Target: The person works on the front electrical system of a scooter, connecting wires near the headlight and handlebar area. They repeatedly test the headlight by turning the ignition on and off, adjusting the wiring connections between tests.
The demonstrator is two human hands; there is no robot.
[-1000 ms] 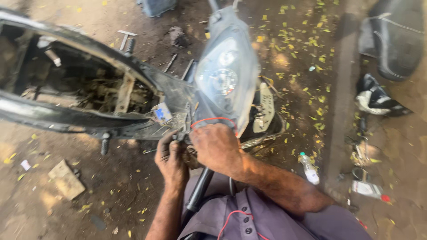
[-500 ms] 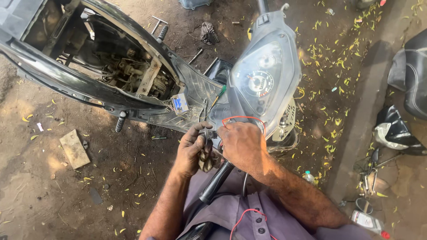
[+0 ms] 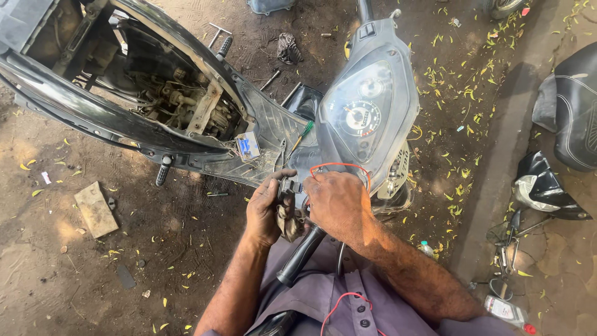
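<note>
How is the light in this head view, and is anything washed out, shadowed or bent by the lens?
Head view: hard dappled sunlight, with bright patches on the ground at left; glare whitens the instrument cover; the open scooter body is dark inside; the left hand and right hand are sharp at the handlebar grip; wide-angle bending stretches the frame edges.

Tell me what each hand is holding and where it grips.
Left hand grips the handlebar switch housing from its left side; right hand covers its right side, beside the red wire.
</note>
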